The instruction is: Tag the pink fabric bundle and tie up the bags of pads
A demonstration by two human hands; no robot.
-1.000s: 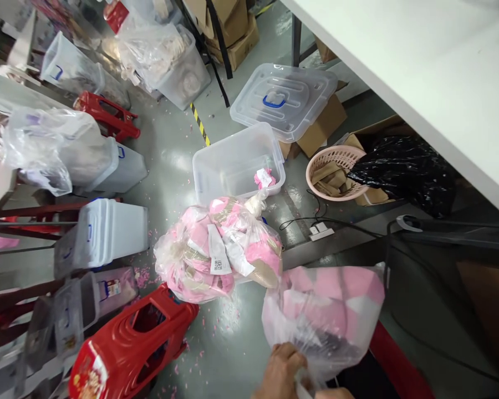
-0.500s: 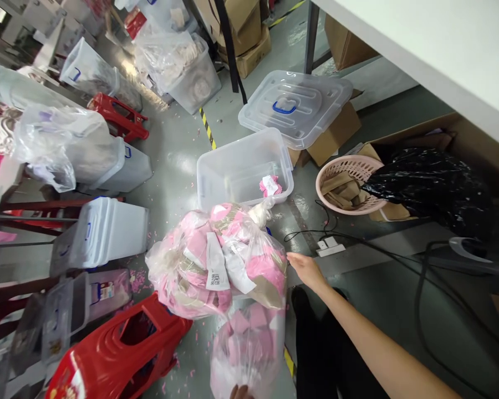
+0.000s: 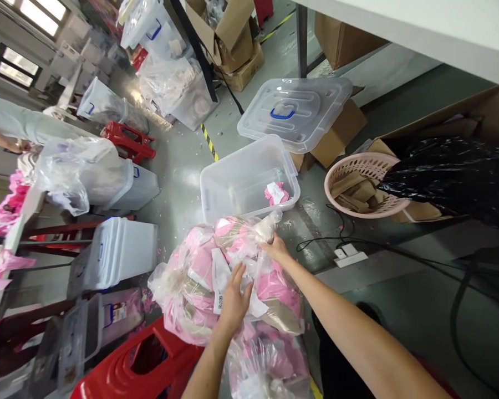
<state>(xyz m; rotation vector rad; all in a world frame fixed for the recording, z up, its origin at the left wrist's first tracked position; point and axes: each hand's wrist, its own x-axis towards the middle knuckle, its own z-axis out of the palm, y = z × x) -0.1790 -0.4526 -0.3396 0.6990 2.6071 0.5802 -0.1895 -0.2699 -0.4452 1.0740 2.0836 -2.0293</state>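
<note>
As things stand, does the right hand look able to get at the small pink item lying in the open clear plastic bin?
Probably yes. The right hand rests at the knotted top of the clear bag of pink pieces, just short of the open clear plastic bin. The small pink item lies uncovered near its closer wall.

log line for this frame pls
left hand: flat on tied bag | right hand: at bag's knot | open bin: behind
</note>
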